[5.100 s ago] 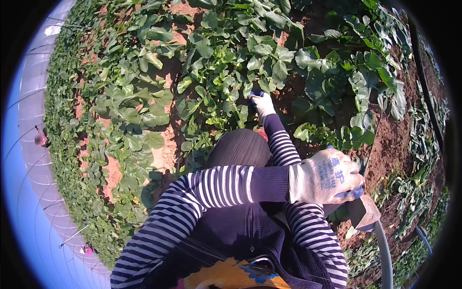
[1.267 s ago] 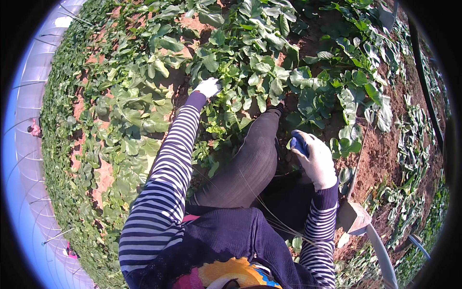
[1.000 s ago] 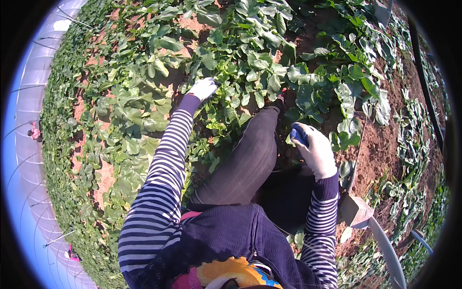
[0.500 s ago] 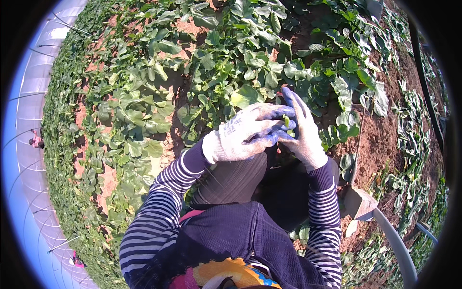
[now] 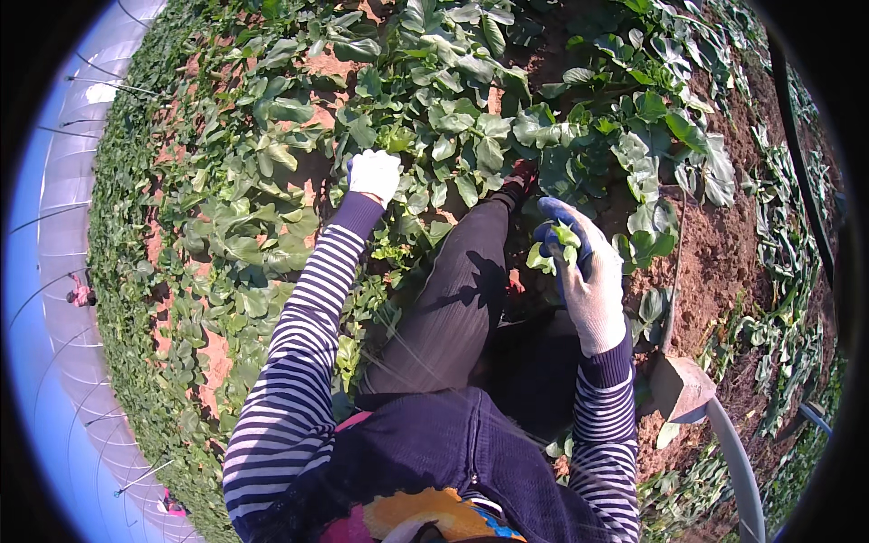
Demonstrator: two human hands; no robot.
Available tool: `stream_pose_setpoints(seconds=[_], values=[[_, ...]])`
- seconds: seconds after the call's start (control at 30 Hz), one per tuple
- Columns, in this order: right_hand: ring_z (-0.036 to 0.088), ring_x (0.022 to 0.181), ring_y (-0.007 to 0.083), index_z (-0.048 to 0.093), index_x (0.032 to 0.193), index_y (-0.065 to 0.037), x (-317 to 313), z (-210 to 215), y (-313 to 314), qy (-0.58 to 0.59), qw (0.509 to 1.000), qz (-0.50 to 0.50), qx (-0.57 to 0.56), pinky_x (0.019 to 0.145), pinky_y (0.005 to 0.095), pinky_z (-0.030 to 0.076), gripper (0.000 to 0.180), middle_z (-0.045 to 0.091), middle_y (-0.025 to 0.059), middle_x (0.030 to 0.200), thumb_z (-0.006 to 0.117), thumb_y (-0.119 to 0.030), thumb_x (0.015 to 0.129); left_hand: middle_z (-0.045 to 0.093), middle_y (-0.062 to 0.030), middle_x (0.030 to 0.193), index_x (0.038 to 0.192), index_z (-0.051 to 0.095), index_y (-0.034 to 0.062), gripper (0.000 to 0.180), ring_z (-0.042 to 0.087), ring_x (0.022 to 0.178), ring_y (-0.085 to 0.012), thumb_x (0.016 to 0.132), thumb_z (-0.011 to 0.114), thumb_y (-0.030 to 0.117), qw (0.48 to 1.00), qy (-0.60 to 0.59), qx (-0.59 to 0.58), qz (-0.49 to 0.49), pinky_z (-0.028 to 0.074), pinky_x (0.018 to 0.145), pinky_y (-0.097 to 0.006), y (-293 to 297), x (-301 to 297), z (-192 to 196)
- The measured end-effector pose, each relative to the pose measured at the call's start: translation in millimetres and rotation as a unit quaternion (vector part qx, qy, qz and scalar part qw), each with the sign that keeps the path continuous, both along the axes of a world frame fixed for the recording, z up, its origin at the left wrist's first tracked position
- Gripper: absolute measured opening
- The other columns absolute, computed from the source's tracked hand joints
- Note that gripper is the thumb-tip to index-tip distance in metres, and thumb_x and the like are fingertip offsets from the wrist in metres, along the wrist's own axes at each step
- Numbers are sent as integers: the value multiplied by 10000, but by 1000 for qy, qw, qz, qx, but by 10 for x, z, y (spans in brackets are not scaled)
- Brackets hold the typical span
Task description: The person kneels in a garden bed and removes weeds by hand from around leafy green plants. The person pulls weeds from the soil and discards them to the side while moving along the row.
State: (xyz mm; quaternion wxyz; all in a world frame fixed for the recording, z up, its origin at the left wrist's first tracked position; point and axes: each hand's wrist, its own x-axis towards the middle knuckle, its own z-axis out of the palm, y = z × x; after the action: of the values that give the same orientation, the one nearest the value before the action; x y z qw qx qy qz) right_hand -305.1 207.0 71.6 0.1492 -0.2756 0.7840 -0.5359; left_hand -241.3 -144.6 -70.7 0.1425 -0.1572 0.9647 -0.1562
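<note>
My left hand, in a white glove, reaches forward among the leafy green plants. It looks curled into a fist, its fingertips turned down and away, so anything between them is hidden. My right hand, in a white glove with blue-coated fingers, is raised above my right knee. Small pale-green leaves are pinched between its thumb and curled fingers. Broad-leaved plants grow just beyond that hand.
My bent leg stands between my hands, with a reddish shoe among leaves. At right are a block-shaped piece with a curved grey bar, bare brown soil and a dark hose. A plastic-covered tunnel wall rises far left.
My hands, together before, are now apart. The left one has moved left and forward into the plants. The right one has drawn back slightly, with the pale-green leaves now plainly showing in it.
</note>
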Motion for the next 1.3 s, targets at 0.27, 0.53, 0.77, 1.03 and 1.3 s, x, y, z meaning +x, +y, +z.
stream_pose_setpoints(seconds=[0.27,0.53,0.77,1.03,1.3], values=[[649,968,278,588,1210,-61,-25,66,4,-7,1000,15,-10,852,336,499,377,651,136,1077,573,-21,835,651,-29,991,1066,624,158,216,650,916,-198,908,489,216,988,-143,-1,-61,503,725,-382,200,-422,138],[653,961,284,583,1213,-59,-19,124,-33,-28,999,32,-5,846,330,502,391,651,145,1078,575,-6,826,682,-56,1041,1123,644,123,274,672,814,-242,907,479,158,985,-81,-96,-118,486,678,-415,-48,-437,-613],[650,972,288,581,1216,-59,-51,91,25,17,1000,14,0,845,333,502,406,649,148,1086,580,2,815,713,-69,933,954,727,100,230,687,833,-250,870,524,170,993,-119,-16,12,512,671,-412,-80,-910,-880],[643,976,302,580,1217,-60,-62,34,40,21,999,24,-2,844,344,502,417,645,148,1094,565,8,807,704,-67,817,845,714,131,206,694,754,-232,861,516,184,997,-57,-13,-52,530,608,-387,-142,-761,-633],[638,986,310,592,1200,-71,-56,-28,43,37,999,12,-1,860,352,496,403,646,144,1094,566,2,805,630,-113,1022,1178,524,77,288,658,909,-245,940,391,169,997,2,42,-65,526,722,-374,6,-362,-27]])
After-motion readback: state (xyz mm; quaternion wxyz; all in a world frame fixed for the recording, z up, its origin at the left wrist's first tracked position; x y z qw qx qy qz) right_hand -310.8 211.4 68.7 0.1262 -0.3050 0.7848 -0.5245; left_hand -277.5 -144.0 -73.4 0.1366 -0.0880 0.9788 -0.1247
